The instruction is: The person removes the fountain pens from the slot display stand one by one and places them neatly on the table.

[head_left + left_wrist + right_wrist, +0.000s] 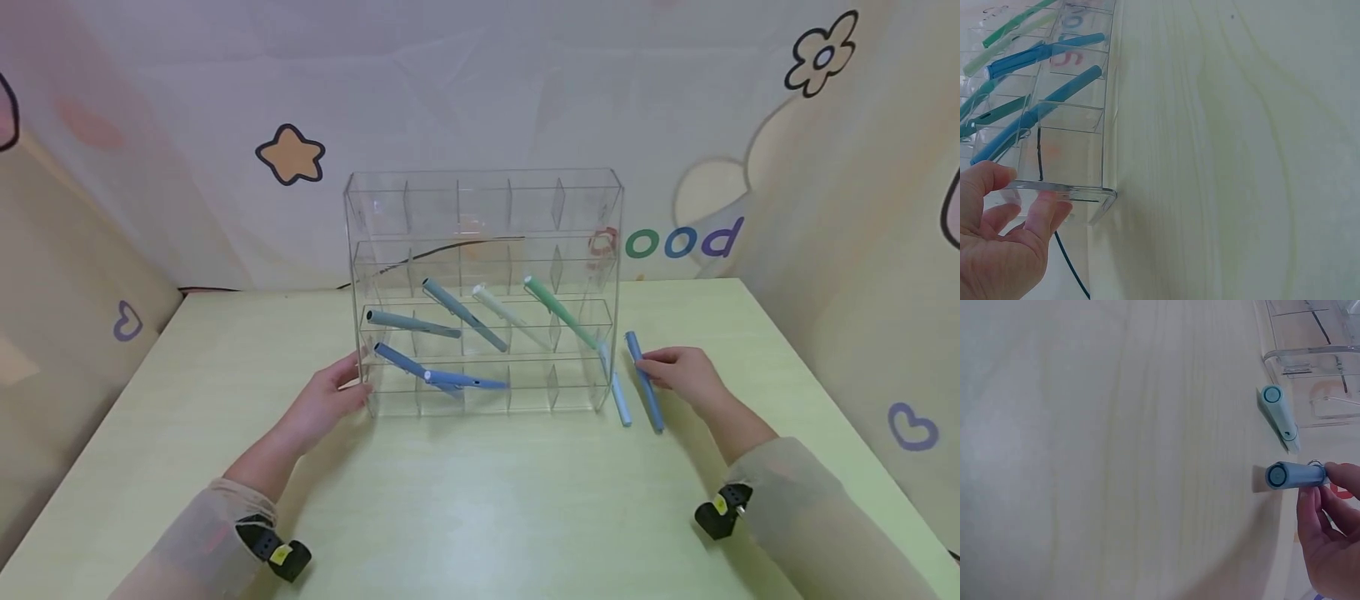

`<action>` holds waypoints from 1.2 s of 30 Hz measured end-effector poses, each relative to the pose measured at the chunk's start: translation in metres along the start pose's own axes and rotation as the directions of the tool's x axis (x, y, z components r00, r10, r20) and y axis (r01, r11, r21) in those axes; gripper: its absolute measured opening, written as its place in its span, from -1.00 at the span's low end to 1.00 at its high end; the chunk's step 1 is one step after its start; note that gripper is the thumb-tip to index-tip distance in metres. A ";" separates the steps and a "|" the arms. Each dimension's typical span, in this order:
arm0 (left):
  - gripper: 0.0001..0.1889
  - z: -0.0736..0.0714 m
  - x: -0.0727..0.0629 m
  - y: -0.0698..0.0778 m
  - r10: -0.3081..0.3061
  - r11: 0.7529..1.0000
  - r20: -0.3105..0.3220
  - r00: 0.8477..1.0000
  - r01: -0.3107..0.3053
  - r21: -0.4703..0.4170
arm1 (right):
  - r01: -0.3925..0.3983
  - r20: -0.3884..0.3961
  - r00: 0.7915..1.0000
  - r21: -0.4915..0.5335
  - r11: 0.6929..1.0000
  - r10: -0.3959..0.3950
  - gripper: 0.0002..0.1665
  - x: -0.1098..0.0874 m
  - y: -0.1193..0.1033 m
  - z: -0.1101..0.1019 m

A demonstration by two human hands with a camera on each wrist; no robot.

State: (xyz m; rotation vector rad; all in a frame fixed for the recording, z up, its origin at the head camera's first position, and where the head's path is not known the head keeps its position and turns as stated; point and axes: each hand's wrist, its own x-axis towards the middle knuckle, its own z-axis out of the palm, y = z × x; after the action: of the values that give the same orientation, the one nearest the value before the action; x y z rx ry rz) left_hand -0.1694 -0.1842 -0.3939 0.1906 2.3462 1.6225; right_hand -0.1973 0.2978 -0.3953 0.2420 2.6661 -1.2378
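A clear acrylic rack with divided tiers stands upright on the table. My left hand holds its left side; in the left wrist view the thumb and fingers lie on either side of the rack's edge. Several marker pens lean in the lower tiers, among them a green pen, a pale green pen and a blue pen. To the right of the rack, my right hand pinches a blue marker pen between thumb and fingers. A light blue pen lies between it and the rack.
Behind the table hangs a printed cloth backdrop with a star and letters. A dark cord runs behind the rack. Both sleeves carry black wrist cameras, the left camera and the right camera.
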 end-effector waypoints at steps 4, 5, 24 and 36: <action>-0.36 -0.001 0.001 -0.002 -0.002 1.000 0.005 1.000 0.002 0.003 | -0.029 0.012 0.999 -0.022 0.999 0.029 -0.44 0.005 -0.002 0.003; -0.36 -0.002 0.002 -0.002 -0.002 1.000 0.005 1.000 0.002 0.003 | -0.032 0.013 0.999 -0.023 0.999 0.033 -0.44 0.007 -0.003 0.003; -0.37 -0.001 0.001 -0.001 0.018 1.000 -0.005 1.000 -0.018 0.010 | -0.021 0.001 1.000 -0.096 0.995 0.021 -0.49 0.016 -0.004 0.013; -0.37 0.000 0.001 -0.002 0.017 1.000 -0.007 1.000 -0.017 0.003 | 0.003 -0.012 1.000 -0.094 0.996 -0.004 -0.55 0.017 -0.007 0.016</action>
State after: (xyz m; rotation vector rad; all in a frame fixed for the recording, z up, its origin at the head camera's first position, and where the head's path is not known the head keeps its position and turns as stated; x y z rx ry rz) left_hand -0.1704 -0.1841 -0.3958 0.2060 2.3581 1.6306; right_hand -0.2135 0.2819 -0.4047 0.2315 2.7276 -1.1111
